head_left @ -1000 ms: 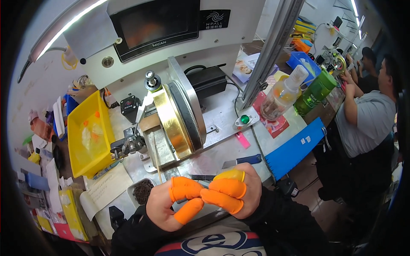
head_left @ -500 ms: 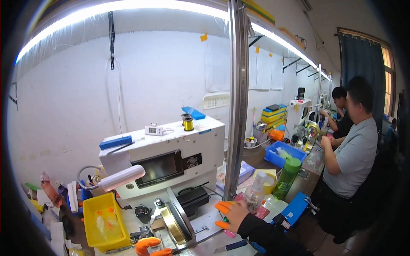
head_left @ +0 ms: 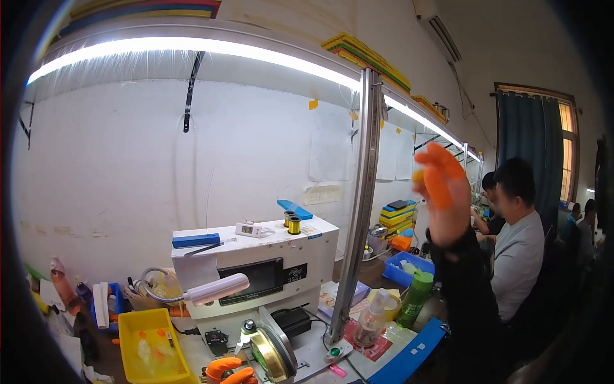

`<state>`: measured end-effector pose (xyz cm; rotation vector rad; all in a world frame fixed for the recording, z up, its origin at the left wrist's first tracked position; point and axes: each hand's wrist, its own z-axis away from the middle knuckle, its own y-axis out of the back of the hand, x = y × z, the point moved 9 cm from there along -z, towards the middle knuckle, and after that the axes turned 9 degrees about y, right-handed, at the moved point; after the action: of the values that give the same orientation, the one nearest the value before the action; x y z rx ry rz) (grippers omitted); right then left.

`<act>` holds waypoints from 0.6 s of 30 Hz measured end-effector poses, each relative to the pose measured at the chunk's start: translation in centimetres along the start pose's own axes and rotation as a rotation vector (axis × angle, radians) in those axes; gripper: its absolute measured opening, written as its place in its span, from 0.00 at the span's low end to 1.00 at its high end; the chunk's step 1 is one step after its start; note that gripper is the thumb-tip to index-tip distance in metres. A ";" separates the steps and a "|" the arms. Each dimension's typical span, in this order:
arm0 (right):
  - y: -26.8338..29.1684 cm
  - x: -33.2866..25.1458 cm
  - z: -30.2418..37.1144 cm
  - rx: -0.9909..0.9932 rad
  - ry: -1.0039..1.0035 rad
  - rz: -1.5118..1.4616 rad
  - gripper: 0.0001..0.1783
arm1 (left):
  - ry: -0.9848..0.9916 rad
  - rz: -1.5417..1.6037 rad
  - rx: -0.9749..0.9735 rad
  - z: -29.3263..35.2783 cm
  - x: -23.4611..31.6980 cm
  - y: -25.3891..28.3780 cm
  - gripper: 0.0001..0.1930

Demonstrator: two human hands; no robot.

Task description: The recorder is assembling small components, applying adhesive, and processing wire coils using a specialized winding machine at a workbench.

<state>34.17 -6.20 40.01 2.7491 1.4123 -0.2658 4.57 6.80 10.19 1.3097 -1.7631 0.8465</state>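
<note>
My right hand (head_left: pixel 444 192), with orange finger covers, is raised high in front of the right-hand wall. Its fingers are bent and smeared by motion; a yellowish spot shows between them, and I cannot tell what it is. Along the lower edge, my left hand (head_left: pixel 230 372) shows only as curled, orange-covered fingers beside the gold-rimmed wheel (head_left: pixel 274 355) of a white bench machine (head_left: pixel 256 251). Whatever these fingers hold is hidden. A small switch with a green button (head_left: pixel 334 352) sits at the foot of the metal post.
A yellow bin (head_left: pixel 125 345) stands left of the machine, and a white lamp (head_left: pixel 217 288) reaches across its front. Right of the metal post (head_left: pixel 363 192) are a clear pump bottle (head_left: pixel 369 323), a green bottle (head_left: pixel 414 299) and a blue bin (head_left: pixel 400 276). Co-workers sit farther right.
My right hand has left the switch at the post's foot and risen high to the right. The view has tilted upward. My left hand remains beside the wheel.
</note>
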 end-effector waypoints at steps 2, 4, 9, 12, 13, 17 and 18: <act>1.1 1.0 -5.7 0.046 0.122 0.334 0.27 | -0.097 -0.031 -0.051 -0.7 1.8 0.0 0.08; 2.0 3.1 -10.2 0.113 0.146 0.585 0.30 | -0.239 -0.090 -0.055 -0.6 3.9 0.0 0.08; 2.2 5.9 -13.7 0.246 -0.077 0.883 0.24 | -0.237 -0.005 -0.035 -0.5 2.7 1.5 0.08; 2.9 6.3 -13.4 0.388 -0.029 0.851 0.17 | -0.173 -0.033 -0.032 -0.6 2.5 1.9 0.08; 2.6 6.5 -13.4 0.409 -0.006 0.790 0.14 | -0.225 -0.140 -0.019 -0.4 3.3 1.9 0.08; 3.4 7.2 -16.1 0.273 0.243 1.079 0.15 | -0.236 -0.177 0.025 0.2 2.4 2.9 0.09; 5.4 7.0 -17.4 0.246 0.309 1.191 0.14 | -0.342 -0.429 0.109 0.6 3.9 2.8 0.11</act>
<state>44.87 -1.71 55.73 3.3200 -0.4448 0.0579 1.09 5.25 13.13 1.9080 -1.6042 0.5015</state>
